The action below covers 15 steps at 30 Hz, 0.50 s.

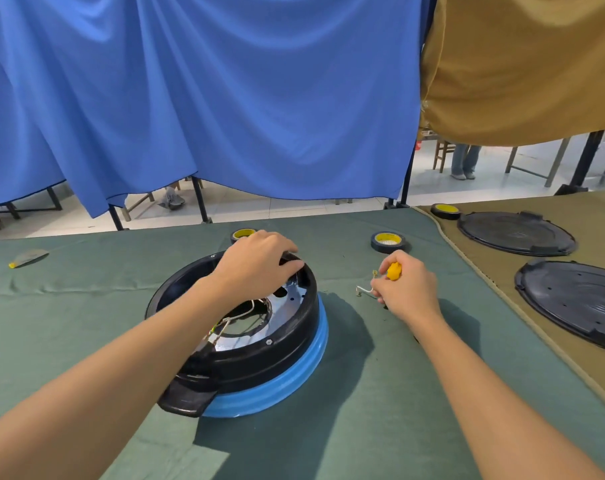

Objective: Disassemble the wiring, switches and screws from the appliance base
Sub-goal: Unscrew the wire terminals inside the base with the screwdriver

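The appliance base (259, 362), a black ring on a blue band with a black handle at its near left, lies upside down on the green cloth. Thin wires (238, 317) run across its silvery inside. My left hand (256, 265) grips the base's far rim from above. To the right of the base, my right hand (406, 289) is closed around a yellow-handled screwdriver (393, 271) and also pinches a short white wire piece (365, 291) just above the cloth. The screwdriver's shaft is hidden by the hand.
Two yellow-cored tape rolls (387, 241) (243, 234) sit behind the base, a third (445, 211) on the tan cloth. Two black round covers (516, 233) (575, 299) lie at the right. A grey pouch (29, 258) lies far left. Curtains hang behind the table.
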### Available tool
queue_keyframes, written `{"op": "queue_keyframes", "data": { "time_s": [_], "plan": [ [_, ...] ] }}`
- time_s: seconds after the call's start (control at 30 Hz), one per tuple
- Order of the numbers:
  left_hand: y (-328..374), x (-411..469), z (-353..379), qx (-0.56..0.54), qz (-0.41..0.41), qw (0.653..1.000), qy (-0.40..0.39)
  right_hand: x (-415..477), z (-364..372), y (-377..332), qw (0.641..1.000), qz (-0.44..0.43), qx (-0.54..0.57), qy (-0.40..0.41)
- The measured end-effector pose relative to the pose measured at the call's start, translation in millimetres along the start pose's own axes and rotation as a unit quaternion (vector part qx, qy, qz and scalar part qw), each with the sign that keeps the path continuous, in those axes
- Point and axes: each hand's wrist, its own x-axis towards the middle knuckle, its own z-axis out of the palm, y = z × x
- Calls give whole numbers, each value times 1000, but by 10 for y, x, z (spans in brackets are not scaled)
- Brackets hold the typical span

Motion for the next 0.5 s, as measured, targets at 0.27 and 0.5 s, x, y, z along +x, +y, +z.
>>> {"op": "queue_keyframes", "data": {
  "time_s": [0.27,0.5],
  "plan": [
    [-472,-3,-37,-26,-61,996,-62,-2,-114,-184,997,-19,67,41],
    [-597,-14,-50,-40,-66,992,-98,-192,-99,-657,960,-30,278,14]
  ]
}}
